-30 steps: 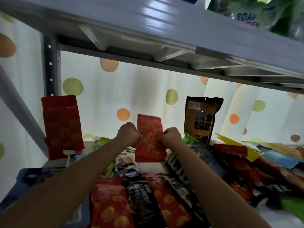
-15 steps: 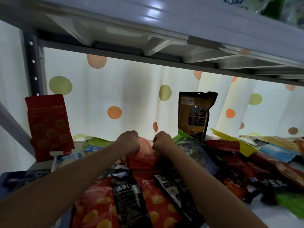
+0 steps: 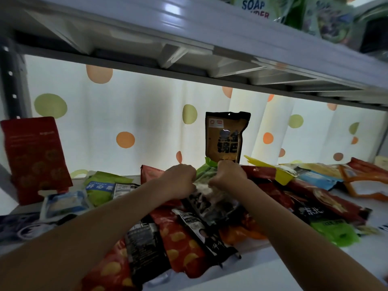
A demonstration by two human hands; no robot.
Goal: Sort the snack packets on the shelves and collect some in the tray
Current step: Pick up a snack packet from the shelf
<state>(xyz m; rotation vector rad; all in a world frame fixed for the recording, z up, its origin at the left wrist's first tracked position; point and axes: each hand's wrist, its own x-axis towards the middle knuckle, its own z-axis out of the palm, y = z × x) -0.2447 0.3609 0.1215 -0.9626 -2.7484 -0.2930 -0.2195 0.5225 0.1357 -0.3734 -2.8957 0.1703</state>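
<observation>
Snack packets [image 3: 189, 238] of glossy foil and plastic lie heaped across the middle of the white shelf board [image 3: 294, 267], from its front edge back toward the rear. Both hands reach into the back of the heap. The left hand [image 3: 180, 181] and the right hand [image 3: 228, 175] are both clenched on the top edge of one dark, partly clear plastic packet with a green upper part [image 3: 206, 192], one fist at each upper corner, knuckles up. That packet lies between the fists and slopes down from them toward the front edge, over a black packet with white print [image 3: 201, 229] and a red packet printed with yellow pieces [image 3: 178, 242].

Just behind the right hand a brown and black stand-up pouch [image 3: 227, 137] stands upright near the rear edge. A large dark red flat bag [image 3: 34, 158] leans at the rear left corner beside the dark shelf post [image 3: 12, 80]. A green packet with blue lettering [image 3: 102, 185] lies left of the left hand. More red, yellow, orange and blue packets spread toward the right end. A white curtain with orange and green dots [image 3: 126, 122] hangs behind the shelf.
</observation>
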